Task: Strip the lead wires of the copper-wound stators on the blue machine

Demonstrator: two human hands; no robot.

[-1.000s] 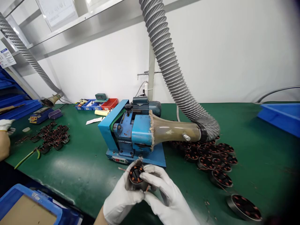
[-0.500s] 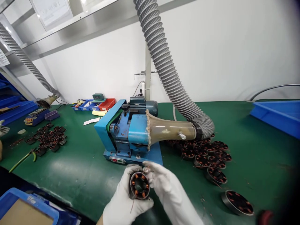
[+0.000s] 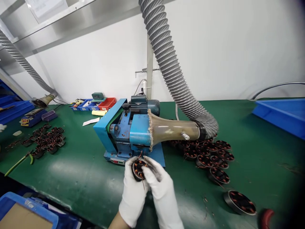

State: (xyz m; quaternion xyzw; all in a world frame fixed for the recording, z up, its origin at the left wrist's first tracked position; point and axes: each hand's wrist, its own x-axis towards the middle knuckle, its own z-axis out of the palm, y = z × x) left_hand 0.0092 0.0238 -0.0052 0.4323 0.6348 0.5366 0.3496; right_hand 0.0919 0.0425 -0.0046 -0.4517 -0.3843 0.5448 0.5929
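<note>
Both my hands wear white gloves and hold one round motor stator [image 3: 138, 169] with copper windings, just in front of the blue bench machine [image 3: 126, 133]. My left hand [image 3: 132, 190] cups the stator from the left and below. My right hand [image 3: 160, 187] grips its right side, fingers curled over the rim. Thin wire ends stick up from the stator toward the machine's front opening.
A grey ribbed extraction hose [image 3: 173, 73] with a funnel mouth joins the machine's right side. Several finished-looking stators [image 3: 212, 159] lie to the right on the green bench [image 3: 76, 168], another pile [image 3: 45, 140] to the left beside green-handled pliers [image 3: 19, 160]. Blue trays [image 3: 281, 114] stand at the right and lower left.
My hands have carried the stator forward and up toward the machine's front, turning it so the wire ends point at the machine. The view shifted slightly.
</note>
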